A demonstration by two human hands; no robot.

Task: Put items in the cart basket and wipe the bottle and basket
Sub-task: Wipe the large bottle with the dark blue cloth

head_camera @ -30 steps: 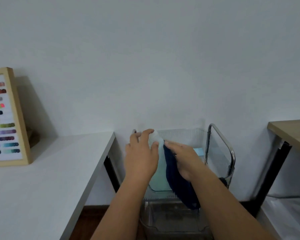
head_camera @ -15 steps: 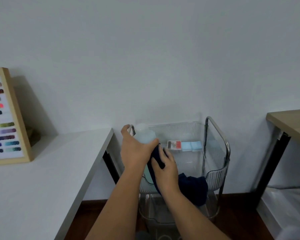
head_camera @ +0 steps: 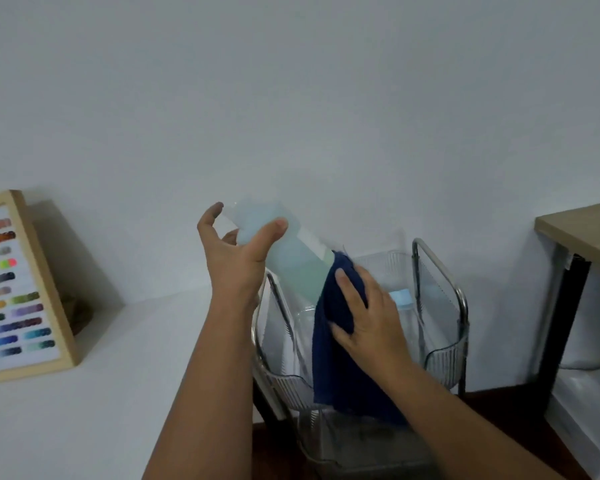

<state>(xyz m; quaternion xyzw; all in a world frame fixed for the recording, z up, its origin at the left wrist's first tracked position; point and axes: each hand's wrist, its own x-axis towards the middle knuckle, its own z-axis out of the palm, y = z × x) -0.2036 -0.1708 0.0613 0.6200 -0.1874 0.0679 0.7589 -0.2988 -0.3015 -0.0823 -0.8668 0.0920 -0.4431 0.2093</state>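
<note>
Pale wall (head_camera: pixel 326 98) fills the background behind a clear cart basket (head_camera: pixel 444 358) standing between two tables. Above the basket, a translucent bottle (head_camera: pixel 291 258) with a pale green tint is held tilted, one end high to the left and the other slanting down to the right. The left hand (head_camera: pixel 236 261) grips the raised end, thumb and fingers curled around it. The right hand (head_camera: pixel 368 317) presses a dark blue cloth (head_camera: pixel 333 358) flat against the bottle's lower part, fingers spread; the cloth hangs down over the basket's front. A light blue item (head_camera: pixel 400 299) lies inside the basket. On the white table (head_camera: pixel 84 393) to the left, a framed colour chart (head_camera: pixel 18 285) leans against the wall; a wooden table (head_camera: pixel 582 230) stands right.
</note>
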